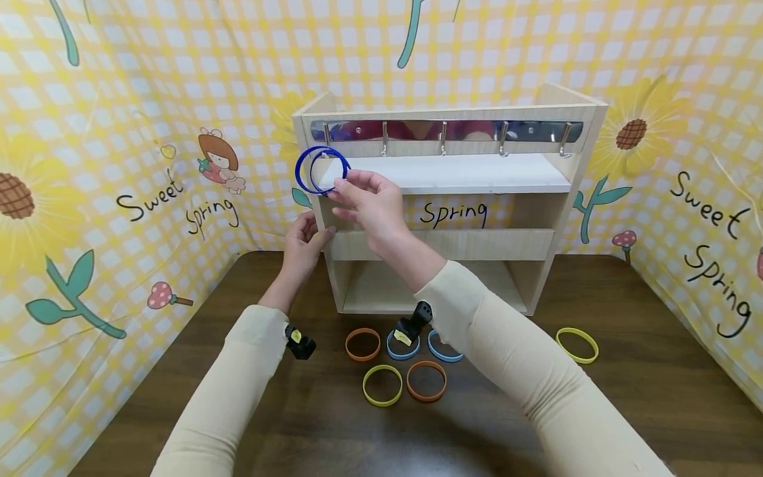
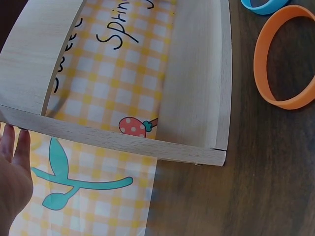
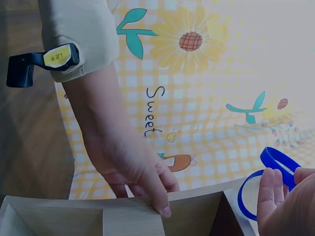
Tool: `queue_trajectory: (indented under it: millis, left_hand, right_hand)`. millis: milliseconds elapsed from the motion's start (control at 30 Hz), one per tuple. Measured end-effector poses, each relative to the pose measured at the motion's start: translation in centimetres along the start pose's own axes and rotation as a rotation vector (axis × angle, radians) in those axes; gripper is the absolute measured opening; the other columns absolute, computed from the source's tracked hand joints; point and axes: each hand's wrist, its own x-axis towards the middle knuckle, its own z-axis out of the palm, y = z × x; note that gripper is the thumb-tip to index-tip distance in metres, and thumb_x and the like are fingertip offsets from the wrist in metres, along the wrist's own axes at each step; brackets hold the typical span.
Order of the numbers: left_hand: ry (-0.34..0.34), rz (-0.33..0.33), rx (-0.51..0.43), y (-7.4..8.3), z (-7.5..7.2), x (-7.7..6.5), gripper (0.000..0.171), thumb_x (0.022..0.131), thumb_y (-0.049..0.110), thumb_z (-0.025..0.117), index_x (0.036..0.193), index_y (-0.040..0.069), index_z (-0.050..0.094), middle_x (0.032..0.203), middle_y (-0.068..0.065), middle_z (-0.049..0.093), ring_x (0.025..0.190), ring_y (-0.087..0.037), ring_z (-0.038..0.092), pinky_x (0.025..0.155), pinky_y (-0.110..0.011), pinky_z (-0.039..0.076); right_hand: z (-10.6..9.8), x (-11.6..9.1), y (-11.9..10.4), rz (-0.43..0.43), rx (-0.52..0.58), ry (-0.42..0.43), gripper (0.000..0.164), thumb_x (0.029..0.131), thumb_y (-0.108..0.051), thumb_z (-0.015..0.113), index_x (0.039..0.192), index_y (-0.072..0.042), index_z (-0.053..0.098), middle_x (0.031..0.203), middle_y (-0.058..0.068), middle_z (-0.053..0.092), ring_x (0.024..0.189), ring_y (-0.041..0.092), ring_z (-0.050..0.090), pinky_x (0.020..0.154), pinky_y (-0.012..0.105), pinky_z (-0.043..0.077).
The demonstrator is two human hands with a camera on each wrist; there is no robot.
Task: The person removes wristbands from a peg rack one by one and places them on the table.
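Observation:
Two dark blue wristbands (image 1: 302,173) are pinched between the thumb and fingers of my right hand (image 1: 375,202). They overlap in front of the leftmost hook (image 1: 326,136); I cannot tell whether either loop is over it. In the right wrist view, the blue bands (image 3: 241,196) show beside the right fingers. My left hand (image 1: 304,248) grips the left side panel of the wooden shelf (image 1: 441,245), with its thumb over the front edge and fingers on the outer side. At the left wrist view's edge, the left hand's fingertips (image 2: 20,147) touch that panel.
A metal strip (image 1: 414,130) with several hooks runs across the shelf's top. On the brown table (image 1: 286,411) lie orange (image 1: 362,360), yellow (image 1: 383,403) and light blue wristbands (image 1: 403,358). Another yellow band (image 1: 577,361) lies at the right. Checked cloth (image 1: 179,86) surrounds the table.

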Motion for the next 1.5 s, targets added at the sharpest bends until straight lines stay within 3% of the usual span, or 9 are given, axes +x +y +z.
queue_trajectory:
  millis: [233,467,567,700,800,967,1100,1267,1500]
  left_hand:
    - [0.001,0.01,-0.017,-0.2,0.2,0.1,0.038,0.09,-0.005,0.061,0.126,-0.011,0.05,0.106,0.003,0.062,0.1,-0.013,0.059,0.082,-0.023,0.049]
    - [0.007,0.026,-0.044,-0.3,0.3,0.3,0.032,0.088,-0.003,0.064,0.119,0.004,0.06,0.107,0.003,0.064,0.102,-0.015,0.059,0.083,-0.024,0.048]
    - [0.013,0.038,-0.062,-0.4,0.3,0.4,0.028,0.088,-0.006,0.064,0.115,-0.001,0.06,0.104,0.003,0.065,0.099,-0.013,0.059,0.083,-0.023,0.048]
    - [0.016,0.047,-0.08,-1.6,-0.2,0.9,0.034,0.088,-0.008,0.063,0.12,-0.01,0.054,0.109,-0.007,0.063,0.099,-0.014,0.059,0.082,-0.022,0.048]
    - [0.021,0.043,-0.078,-2.6,-0.6,1.2,0.034,0.088,-0.007,0.062,0.122,-0.006,0.055,0.111,-0.009,0.062,0.099,-0.016,0.059,0.081,-0.022,0.048]
    - [0.021,0.056,-0.045,-2.9,-0.6,1.2,0.031,0.088,-0.004,0.062,0.118,0.004,0.06,0.107,-0.002,0.064,0.099,-0.017,0.06,0.08,-0.023,0.049]
    - [0.012,0.07,-0.042,-3.1,-0.7,1.2,0.032,0.087,0.001,0.065,0.119,0.003,0.06,0.108,-0.004,0.064,0.098,-0.016,0.06,0.078,-0.023,0.049]
    - [0.009,0.066,-0.07,-3.2,-0.8,1.1,0.036,0.087,0.002,0.066,0.121,-0.002,0.058,0.114,-0.016,0.062,0.099,-0.016,0.06,0.077,-0.022,0.05]
    - [0.015,0.032,-0.034,-3.1,-0.6,1.1,0.038,0.089,-0.003,0.063,0.125,-0.006,0.054,0.115,-0.012,0.061,0.104,-0.021,0.058,0.079,-0.024,0.05]
  right_hand:
    - [-0.7,-1.2,-0.5,-0.006,-0.007,-0.082,0.027,0.091,-0.007,0.067,0.116,0.004,0.06,0.101,0.011,0.067,0.085,0.022,0.069,0.07,0.034,0.057]
    - [-2.6,-3.0,-0.5,-0.003,-0.059,-0.122,0.026,0.092,-0.008,0.067,0.115,0.004,0.061,0.099,0.01,0.066,0.101,0.033,0.065,0.079,0.04,0.055]
    - [-3.8,-3.6,-0.2,-0.002,-0.074,-0.125,0.029,0.092,-0.008,0.067,0.117,0.005,0.06,0.1,0.011,0.066,0.099,0.03,0.066,0.081,0.042,0.054]
    - [-5.4,-4.3,0.1,-0.002,-0.079,-0.135,0.024,0.093,-0.007,0.065,0.115,0.004,0.061,0.099,0.011,0.066,0.093,0.025,0.068,0.078,0.043,0.055]
    - [-6.6,-4.7,0.1,-0.003,-0.087,-0.146,0.021,0.094,-0.005,0.063,0.113,0.002,0.062,0.099,0.011,0.065,0.09,0.022,0.068,0.076,0.041,0.056]
    - [-8.4,-5.2,0.3,0.003,-0.107,-0.155,0.017,0.094,-0.003,0.062,0.11,0.001,0.062,0.103,0.017,0.064,0.087,0.021,0.068,0.072,0.036,0.057]
    - [-9.8,-5.6,0.6,0.015,-0.142,-0.158,0.017,0.094,-0.002,0.063,0.111,0.001,0.062,0.103,0.018,0.064,0.087,0.021,0.067,0.072,0.037,0.057]
    - [-11.6,-6.2,1.0,0.043,-0.21,-0.155,0.021,0.094,-0.006,0.064,0.114,0.002,0.062,0.1,0.013,0.064,0.089,0.024,0.067,0.073,0.037,0.057]
    - [-14.1,-6.9,1.9,0.098,-0.273,-0.115,0.024,0.094,-0.01,0.065,0.115,0.001,0.062,0.101,0.011,0.067,0.089,0.022,0.067,0.074,0.036,0.056]
